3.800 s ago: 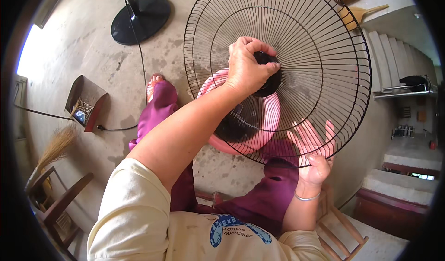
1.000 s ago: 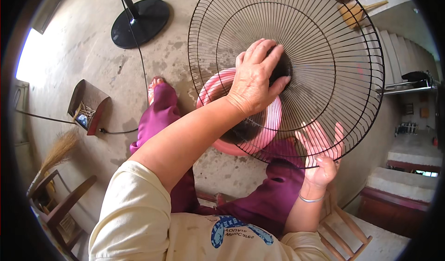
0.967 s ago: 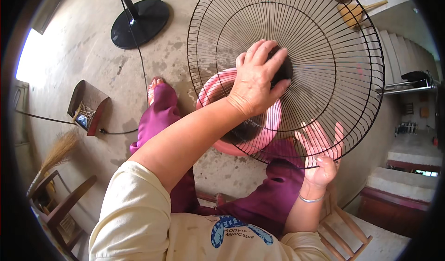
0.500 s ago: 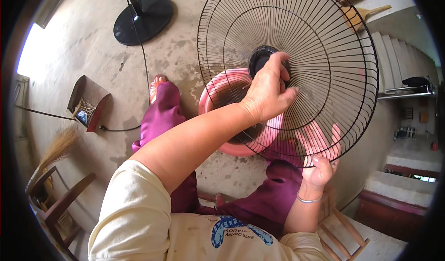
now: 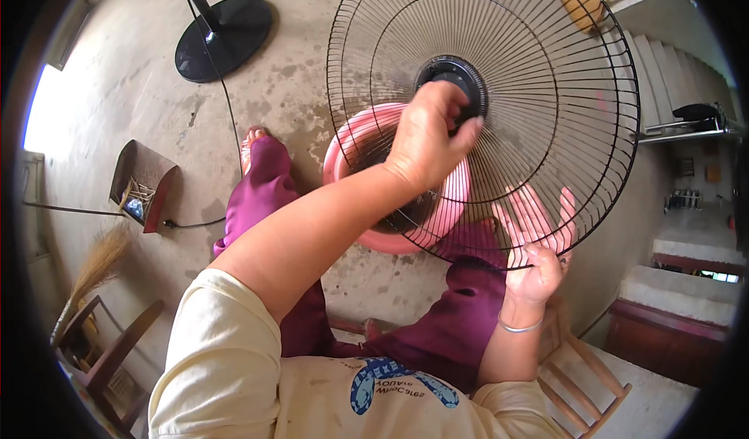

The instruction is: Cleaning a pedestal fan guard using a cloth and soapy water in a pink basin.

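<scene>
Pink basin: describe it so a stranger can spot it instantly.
Start at the big black wire guard. Behind its lower left part, partly hidden by the left forearm, is the basin. Its round pink rim sets it apart from the black guard and the purple trousers.

Curls the left hand (image 5: 429,135) in at the black hub (image 5: 449,70) of the wire fan guard (image 5: 511,107), no longer spreads it across, uncovers more round rim than a second ago.
</scene>
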The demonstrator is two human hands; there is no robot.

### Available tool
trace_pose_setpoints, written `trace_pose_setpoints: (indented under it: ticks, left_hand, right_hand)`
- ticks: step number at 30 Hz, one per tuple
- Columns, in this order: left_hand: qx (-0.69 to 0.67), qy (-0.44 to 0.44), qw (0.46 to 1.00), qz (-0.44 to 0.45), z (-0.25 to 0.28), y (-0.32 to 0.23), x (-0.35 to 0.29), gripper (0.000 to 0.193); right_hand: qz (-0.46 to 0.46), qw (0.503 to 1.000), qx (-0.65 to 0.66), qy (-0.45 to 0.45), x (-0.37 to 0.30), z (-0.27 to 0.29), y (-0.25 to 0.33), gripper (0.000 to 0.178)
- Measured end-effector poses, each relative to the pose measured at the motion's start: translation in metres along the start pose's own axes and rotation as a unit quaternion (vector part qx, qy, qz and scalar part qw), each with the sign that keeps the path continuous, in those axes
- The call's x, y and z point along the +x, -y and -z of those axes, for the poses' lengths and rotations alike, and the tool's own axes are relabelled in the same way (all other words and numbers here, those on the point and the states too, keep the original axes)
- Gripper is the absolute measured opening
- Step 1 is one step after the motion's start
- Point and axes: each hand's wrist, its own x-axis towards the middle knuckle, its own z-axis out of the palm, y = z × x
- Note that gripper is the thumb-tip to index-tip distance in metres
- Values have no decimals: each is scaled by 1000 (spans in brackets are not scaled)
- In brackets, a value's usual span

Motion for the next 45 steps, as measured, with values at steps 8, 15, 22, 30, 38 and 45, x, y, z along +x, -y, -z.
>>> trace_pose_setpoints:
  ticks: [8, 15, 22, 30, 38, 45]
  left_hand:
    - [-31, 18, 992, 124, 5, 10, 17, 26]
    - [-79, 47, 983, 158, 3, 16, 20, 26]
    - [-149, 87, 971, 165, 5, 18, 19, 21]
    - [-152, 52, 981, 112, 1, 23, 13, 22]
    - [-123, 83, 977, 151, 1, 19, 13, 17]
    - [-119, 110, 977, 141, -2, 28, 14, 14]
  right_hand:
    - [7, 999, -10, 40, -2, -4, -1, 79]
    - [6, 996, -78, 49, -1, -2, -1, 83]
    - [-4, 999, 0, 36, 1, 2, 2, 81]
    - [-5, 999, -13, 36, 0, 0, 1, 79]
    - [19, 998, -30, 45, 0, 2, 0, 74]
    - [37, 996, -64, 45, -2, 2, -1, 74]
